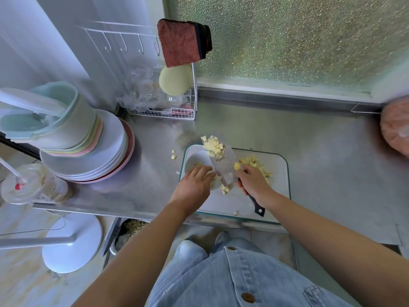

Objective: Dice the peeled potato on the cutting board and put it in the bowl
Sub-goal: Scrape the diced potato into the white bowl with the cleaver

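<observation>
A clear glass cutting board [278, 191] with a green rim lies on the steel counter. A small white bowl [194, 161] stands on the board's left part. My right hand [254, 182] grips the black handle of a cleaver [223, 165], whose blade is raised over the bowl and carries a heap of potato dice [213, 148]. My left hand [193, 185] rests over the bowl's near side, fingers against the blade's edge. More diced potato [254, 163] lies on the board behind my right hand. A few dice [225, 189] sit below the blade.
Stray dice [173, 154] lie on the counter left of the board. A stack of plates and tubs [88, 151] stands at the left, a plastic cup [33, 185] at the counter's corner. A wire rack [168, 107] with a cloth stands behind. A pink object [396, 129] sits far right.
</observation>
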Tool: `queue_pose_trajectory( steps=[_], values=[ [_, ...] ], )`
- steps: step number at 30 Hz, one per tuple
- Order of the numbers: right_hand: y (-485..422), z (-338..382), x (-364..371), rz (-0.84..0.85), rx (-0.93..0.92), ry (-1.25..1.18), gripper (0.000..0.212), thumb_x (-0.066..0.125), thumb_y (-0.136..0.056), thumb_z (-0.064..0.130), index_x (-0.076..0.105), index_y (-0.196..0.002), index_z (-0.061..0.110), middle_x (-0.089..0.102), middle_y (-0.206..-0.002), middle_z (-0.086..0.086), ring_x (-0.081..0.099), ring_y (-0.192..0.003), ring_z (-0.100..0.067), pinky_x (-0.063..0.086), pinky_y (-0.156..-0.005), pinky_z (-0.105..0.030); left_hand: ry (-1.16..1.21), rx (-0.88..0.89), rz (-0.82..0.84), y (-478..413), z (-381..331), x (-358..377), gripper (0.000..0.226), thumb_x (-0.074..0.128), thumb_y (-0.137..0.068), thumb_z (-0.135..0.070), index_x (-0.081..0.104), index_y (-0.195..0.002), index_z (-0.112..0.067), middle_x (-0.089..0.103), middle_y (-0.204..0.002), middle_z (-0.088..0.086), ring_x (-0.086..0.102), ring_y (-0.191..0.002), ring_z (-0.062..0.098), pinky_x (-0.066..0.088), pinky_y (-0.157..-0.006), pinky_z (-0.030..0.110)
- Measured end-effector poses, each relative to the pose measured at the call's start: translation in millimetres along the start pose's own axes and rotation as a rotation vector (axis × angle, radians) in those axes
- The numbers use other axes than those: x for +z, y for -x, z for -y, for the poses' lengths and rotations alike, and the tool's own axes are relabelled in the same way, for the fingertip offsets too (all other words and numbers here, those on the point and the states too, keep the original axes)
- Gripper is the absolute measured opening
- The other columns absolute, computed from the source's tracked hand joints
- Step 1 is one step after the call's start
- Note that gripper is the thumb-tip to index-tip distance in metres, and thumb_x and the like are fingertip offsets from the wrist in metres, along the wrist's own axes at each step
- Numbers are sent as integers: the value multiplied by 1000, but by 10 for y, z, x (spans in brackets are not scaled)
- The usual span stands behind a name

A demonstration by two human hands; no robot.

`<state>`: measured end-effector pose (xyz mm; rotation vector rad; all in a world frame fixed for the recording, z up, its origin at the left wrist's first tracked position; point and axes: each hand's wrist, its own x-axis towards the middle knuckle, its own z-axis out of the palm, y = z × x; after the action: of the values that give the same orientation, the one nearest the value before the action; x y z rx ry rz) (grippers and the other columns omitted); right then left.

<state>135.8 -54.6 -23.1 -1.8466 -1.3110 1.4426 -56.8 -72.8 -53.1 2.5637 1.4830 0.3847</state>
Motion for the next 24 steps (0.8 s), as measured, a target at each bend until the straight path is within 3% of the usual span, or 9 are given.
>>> queue_pose_trajectory(
  steps=[5, 10, 14, 17, 19, 22, 24],
  values=[
    [-13, 85, 55, -20, 44, -84, 24, 43, -90, 10, 44, -66, 11, 45, -52, -7, 34, -40, -20, 27, -44, -28, 28, 165, 77, -73, -109, 16, 56, 71, -73, -3, 60, -128, -7, 59, -131, 11, 58, -118, 31, 49, -98, 43],
    [-12, 45, 49, -19, 25, -38, 24, 43, -89, 10, 42, -66, 10, 46, -51, -6, 33, -39, -19, 26, -45, -29, -9, 106, 106, 22, 0, 48, 53, 74, -70, -4, 65, -122, -6, 64, -121, 11, 63, -108, 31, 54, -90, 43],
    [25, 35, 70, -17, 16, -2, 20, 43, -91, 10, 41, -71, 9, 48, -53, -6, 32, -37, -16, 25, -42, -27, -27, 36, -5, -52, -11, 27, 45, 77, -65, -4, 69, -110, -9, 67, -107, 9, 65, -95, 29, 54, -83, 39],
    [48, 62, 56, -12, -3, 57, 20, 43, -87, 8, 44, -68, 9, 50, -53, -6, 34, -36, -15, 28, -42, -25, 9, -13, -49, -244, -54, -21, 46, 58, -81, -10, 58, -128, -10, 57, -132, 11, 55, -120, 32, 46, -98, 42],
    [56, 41, 19, 5, -9, 103, 19, 44, -84, 10, 42, -65, 11, 49, -53, -6, 35, -38, -15, 29, -43, -23, 29, -90, -31, -382, -53, -75, 51, 40, -93, -18, 43, -143, -14, 36, -152, 10, 32, -141, 32, 28, -115, 45],
    [66, -23, -57, 15, -2, 161, 21, 46, -85, 15, 41, -65, 12, 48, -52, -5, 37, -42, -17, 32, -44, -25, 57, -201, 36, -525, 30, -89, 53, 37, -101, -25, 25, -153, -19, 13, -161, 6, 8, -149, 27, 10, -121, 45],
    [68, -55, -97, 13, 5, 164, 23, 47, -86, 17, 40, -64, 12, 47, -52, -6, 36, -43, -17, 32, -44, -26, 84, -195, 79, -545, 94, -46, 50, 37, -102, -26, 30, -151, -19, 19, -160, 6, 14, -148, 28, 13, -120, 43]
  ],
)
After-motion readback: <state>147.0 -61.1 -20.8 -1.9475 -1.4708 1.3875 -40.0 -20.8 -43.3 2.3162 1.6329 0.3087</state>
